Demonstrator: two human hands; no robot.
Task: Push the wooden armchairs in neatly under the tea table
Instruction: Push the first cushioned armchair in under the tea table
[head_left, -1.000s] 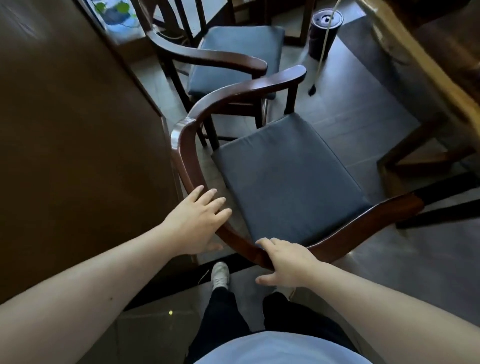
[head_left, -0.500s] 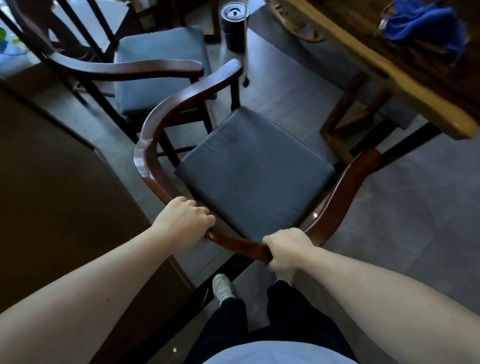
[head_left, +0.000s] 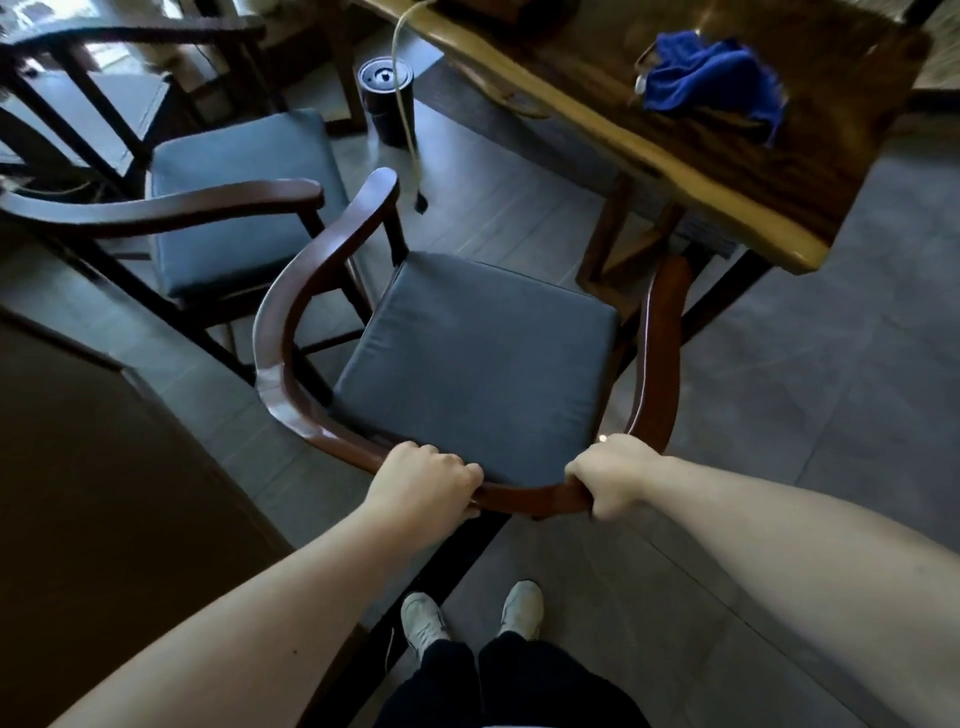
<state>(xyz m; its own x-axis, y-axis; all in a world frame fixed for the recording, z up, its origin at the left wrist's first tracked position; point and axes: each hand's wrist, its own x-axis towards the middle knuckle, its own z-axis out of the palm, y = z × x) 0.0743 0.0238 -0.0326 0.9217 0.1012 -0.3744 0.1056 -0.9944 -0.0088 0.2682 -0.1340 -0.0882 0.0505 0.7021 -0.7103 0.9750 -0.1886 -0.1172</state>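
Note:
A dark wooden armchair with a grey-blue seat cushion stands right in front of me, its curved back rail nearest. My left hand grips the rail left of centre and my right hand grips it right of centre. The chair's right arm tip sits close to the near corner of the wooden tea table, at upper right. A second armchair with the same cushion stands to the left, apart from the table.
A blue cloth lies on the table. A dark cylindrical bin stands on the grey tile floor beyond the chairs, with a cord hanging past it. A dark brown cabinet fills the lower left. My feet are below the chair.
My left hand went from resting open on the rail to gripping it. The chair has turned and moved toward the table, and the table corner has come into view.

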